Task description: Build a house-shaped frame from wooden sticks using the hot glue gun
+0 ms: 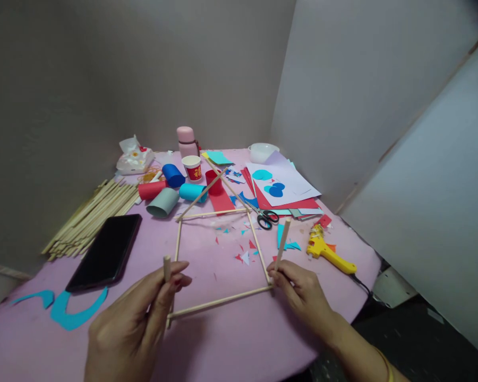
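Note:
A frame of thin wooden sticks (219,304) stands in front of me, with a square of sticks and two slanted sticks meeting in a peak at its far end. My left hand (137,310) is closed round a wooden stick (167,269) at the near left corner, its cut end pointing up. At the near right corner my right hand (302,289) pinches another upright wooden stick (283,241). The fingers hide the lower parts of both held sticks, so I cannot tell how they join the frame.
Left lie a phone (105,252), loose sticks (91,215) and blue paper scraps (77,314). Behind are paper tubes (163,203), a paper cup (192,168) and a pink flask (187,141). Scissors (266,218), paper sheets (290,180) and a yellow glue gun (332,255) lie right.

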{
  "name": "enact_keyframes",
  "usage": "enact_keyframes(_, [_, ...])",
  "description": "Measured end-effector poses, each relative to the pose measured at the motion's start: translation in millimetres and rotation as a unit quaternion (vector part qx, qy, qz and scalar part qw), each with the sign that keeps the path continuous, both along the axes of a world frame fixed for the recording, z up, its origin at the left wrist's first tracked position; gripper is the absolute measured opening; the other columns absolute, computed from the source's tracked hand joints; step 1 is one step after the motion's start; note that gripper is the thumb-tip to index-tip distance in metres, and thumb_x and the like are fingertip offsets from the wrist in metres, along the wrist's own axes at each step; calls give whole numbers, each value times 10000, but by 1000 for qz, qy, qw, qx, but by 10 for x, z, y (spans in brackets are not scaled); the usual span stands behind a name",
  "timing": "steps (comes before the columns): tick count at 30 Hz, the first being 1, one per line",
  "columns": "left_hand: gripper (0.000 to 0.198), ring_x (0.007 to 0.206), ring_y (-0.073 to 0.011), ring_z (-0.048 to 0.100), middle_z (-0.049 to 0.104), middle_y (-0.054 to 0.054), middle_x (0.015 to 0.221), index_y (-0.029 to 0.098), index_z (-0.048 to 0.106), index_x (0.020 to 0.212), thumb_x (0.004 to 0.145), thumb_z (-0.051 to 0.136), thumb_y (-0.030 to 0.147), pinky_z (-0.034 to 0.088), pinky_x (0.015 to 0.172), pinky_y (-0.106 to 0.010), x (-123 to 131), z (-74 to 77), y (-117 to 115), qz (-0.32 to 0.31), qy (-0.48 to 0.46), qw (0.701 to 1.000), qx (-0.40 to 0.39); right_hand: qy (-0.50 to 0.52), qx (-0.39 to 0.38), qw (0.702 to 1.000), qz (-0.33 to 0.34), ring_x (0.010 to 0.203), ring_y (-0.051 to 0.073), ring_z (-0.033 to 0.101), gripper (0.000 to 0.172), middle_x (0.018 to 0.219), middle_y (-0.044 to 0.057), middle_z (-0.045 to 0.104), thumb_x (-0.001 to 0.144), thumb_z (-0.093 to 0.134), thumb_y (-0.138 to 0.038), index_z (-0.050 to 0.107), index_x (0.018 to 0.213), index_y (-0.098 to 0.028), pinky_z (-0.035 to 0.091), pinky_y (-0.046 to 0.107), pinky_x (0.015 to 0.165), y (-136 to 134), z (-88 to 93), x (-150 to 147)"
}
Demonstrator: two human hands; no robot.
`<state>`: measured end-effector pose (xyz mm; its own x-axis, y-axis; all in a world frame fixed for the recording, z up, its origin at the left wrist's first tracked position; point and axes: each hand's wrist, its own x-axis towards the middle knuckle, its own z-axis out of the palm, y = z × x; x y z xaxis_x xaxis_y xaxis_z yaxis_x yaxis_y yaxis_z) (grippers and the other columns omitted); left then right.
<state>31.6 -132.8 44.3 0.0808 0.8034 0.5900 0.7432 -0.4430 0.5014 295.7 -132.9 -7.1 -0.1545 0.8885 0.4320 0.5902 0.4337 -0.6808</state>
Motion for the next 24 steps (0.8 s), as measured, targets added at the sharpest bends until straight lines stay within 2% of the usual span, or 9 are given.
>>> enact_keyframes(5, [263, 718, -103, 686, 720, 23, 834, 240, 638, 981, 914, 445, 405, 518, 676, -151, 49, 28, -13, -19, 0, 1000, 3, -37, 71, 997, 14, 628, 151, 606, 210, 718, 45, 653, 938, 396, -179, 580, 839, -171, 453, 234, 590, -37, -32, -50])
enact_keyframes(8, [219, 707, -91, 681, 715, 33, 801, 239, 623, 992, 921, 454, 358, 516, 673, -148, 69, 51, -22, -32, -6, 999, -2, -47, 94, 994, 14, 645, 158, 622, 188, 729, 54, 660, 936, 405, -172, 581, 873, -164, 470, 239, 605, -50, -69, -64])
enact_keyframes(16, [190, 699, -116, 690, 722, 15, 785, 227, 623, 990, 919, 463, 302, 536, 653, -189, 51, 89, -32, -50, -5, 999, 1, -88, 113, 989, 35, 639, 186, 642, 231, 736, 78, 681, 943, 359, -173, 577, 869, -181, 500, 265, 562, -51, -143, -130])
enact_keyframes(24, [166, 700, -113, 683, 712, 29, 789, 242, 609, 1002, 914, 469, 241, 513, 640, -181, 134, 89, 5, -110, 20, 994, 0, -105, 119, 986, 44, 643, 196, 649, 271, 733, 87, 690, 926, 321, -137, 589, 910, -176, 519, 284, 568, -65, -126, -178])
